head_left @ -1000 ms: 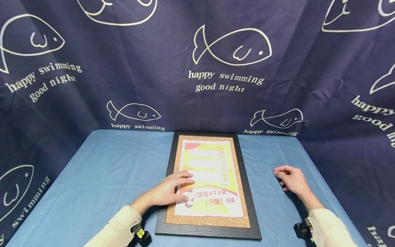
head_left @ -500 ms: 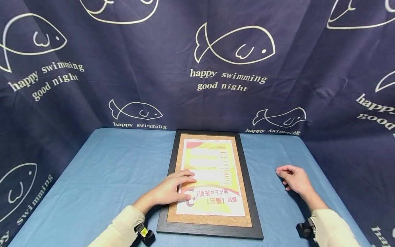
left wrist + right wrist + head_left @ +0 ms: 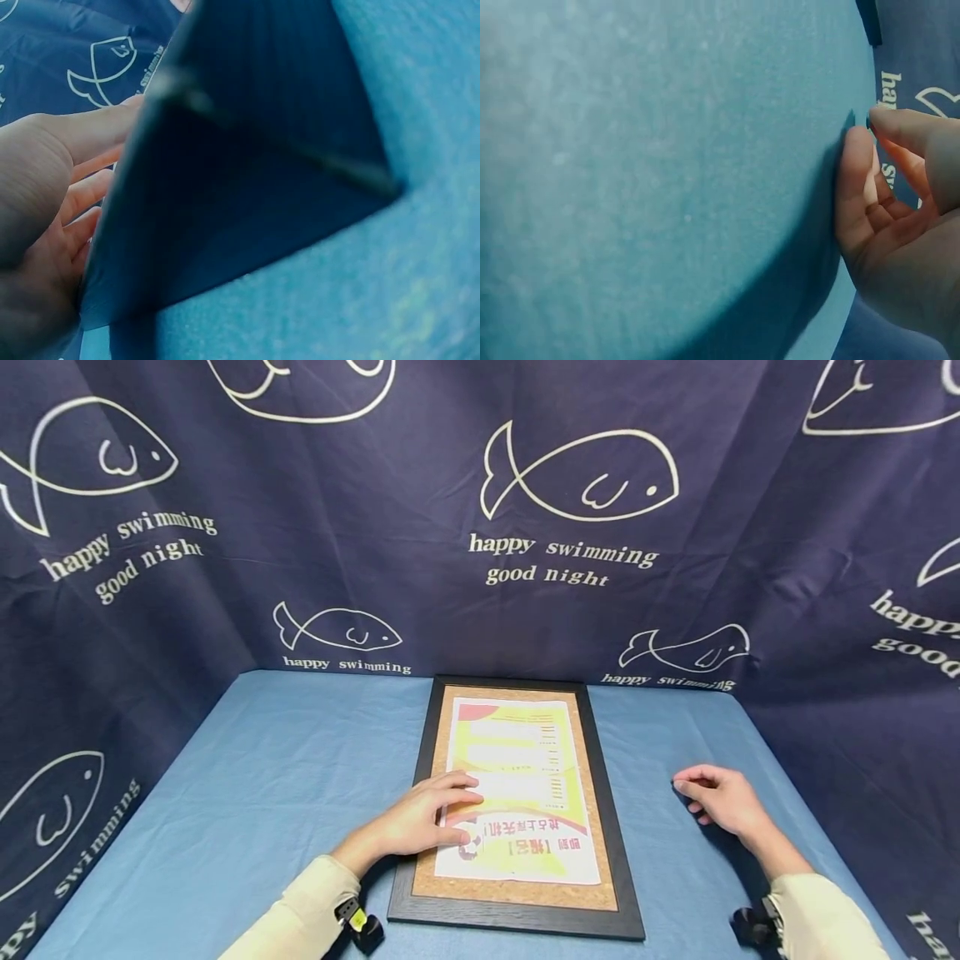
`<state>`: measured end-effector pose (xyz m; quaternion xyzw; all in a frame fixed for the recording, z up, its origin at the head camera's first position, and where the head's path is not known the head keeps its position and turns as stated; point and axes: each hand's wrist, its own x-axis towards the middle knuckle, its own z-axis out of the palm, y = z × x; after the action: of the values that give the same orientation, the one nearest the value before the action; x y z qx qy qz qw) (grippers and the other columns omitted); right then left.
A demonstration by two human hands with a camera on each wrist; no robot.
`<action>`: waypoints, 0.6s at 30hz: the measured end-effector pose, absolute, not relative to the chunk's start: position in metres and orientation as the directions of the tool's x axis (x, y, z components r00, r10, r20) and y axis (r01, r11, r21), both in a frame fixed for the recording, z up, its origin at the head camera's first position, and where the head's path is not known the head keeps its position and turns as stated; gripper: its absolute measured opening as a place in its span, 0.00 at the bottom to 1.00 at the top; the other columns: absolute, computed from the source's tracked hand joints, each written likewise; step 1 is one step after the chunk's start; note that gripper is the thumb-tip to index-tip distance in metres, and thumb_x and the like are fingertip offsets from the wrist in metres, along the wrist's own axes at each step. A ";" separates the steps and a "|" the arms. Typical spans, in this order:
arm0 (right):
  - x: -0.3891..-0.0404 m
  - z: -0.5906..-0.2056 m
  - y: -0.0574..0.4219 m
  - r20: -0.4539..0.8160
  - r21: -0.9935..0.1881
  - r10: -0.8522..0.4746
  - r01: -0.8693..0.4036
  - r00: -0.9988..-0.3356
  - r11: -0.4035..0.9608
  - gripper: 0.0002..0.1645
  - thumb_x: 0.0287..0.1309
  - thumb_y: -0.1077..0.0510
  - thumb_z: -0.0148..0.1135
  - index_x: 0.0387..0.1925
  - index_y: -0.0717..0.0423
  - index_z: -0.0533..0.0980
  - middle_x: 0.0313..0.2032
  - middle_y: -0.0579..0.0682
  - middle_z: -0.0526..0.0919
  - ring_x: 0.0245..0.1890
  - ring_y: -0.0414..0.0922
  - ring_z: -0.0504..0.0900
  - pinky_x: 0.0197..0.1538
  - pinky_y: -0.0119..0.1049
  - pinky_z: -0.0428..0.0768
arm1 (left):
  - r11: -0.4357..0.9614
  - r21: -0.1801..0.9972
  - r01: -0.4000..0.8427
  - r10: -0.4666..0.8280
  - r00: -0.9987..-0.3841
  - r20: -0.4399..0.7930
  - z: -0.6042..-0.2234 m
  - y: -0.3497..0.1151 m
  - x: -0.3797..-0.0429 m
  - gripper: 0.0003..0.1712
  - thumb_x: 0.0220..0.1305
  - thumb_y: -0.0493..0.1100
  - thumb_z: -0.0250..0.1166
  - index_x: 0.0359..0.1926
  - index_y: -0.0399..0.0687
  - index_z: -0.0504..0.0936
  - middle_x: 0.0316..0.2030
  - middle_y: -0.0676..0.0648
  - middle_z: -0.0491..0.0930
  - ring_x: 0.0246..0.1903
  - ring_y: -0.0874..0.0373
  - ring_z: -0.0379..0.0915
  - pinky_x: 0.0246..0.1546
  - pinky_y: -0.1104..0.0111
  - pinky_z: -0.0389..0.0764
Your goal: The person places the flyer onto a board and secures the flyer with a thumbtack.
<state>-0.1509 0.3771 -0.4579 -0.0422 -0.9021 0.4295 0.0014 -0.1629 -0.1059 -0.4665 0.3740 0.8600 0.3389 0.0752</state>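
A cork board [image 3: 525, 893] in a black frame lies flat on the table, with a yellow, white and pink printed poster [image 3: 517, 789] over its cork. The poster's print looks upside down in the head view. My left hand [image 3: 416, 817] rests at the board's left side, fingers and thumb spread over the poster's edge. In the left wrist view, the dark frame [image 3: 225, 210] hides part of that hand. To the right of the board, my right hand [image 3: 722, 800] is just above the cloth. Its thumb and index finger pinch a small dark object [image 3: 868, 121], too small to identify.
A blue cloth [image 3: 300, 735] covers the table on both sides of the board. Dark blue curtains [image 3: 420, 552] with white fish drawings and lettering enclose the back and sides. A small black device [image 3: 366, 935] is worn on the left wrist, another [image 3: 753, 928] on the right.
The whole head view has shifted slightly, so everything appears a little further right. Both hands and the board keep nearly the same places relative to each other.
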 end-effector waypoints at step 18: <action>-0.141 -0.445 0.347 -0.052 -0.804 0.012 0.049 -0.999 0.593 0.11 0.66 0.63 0.63 0.45 0.68 0.80 0.33 0.57 0.86 0.26 0.46 0.84 0.27 0.40 0.83 | 0.482 0.618 0.621 0.709 -0.691 0.141 -0.465 -0.106 -0.162 0.29 0.62 0.51 0.72 0.63 0.50 0.80 0.69 0.50 0.68 0.73 0.47 0.54 0.68 0.44 0.58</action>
<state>-0.1415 0.3466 -0.4451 -0.0170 -0.8922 0.4508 -0.0207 -0.1619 -0.1061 -0.4651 0.3875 0.8581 0.3302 0.0667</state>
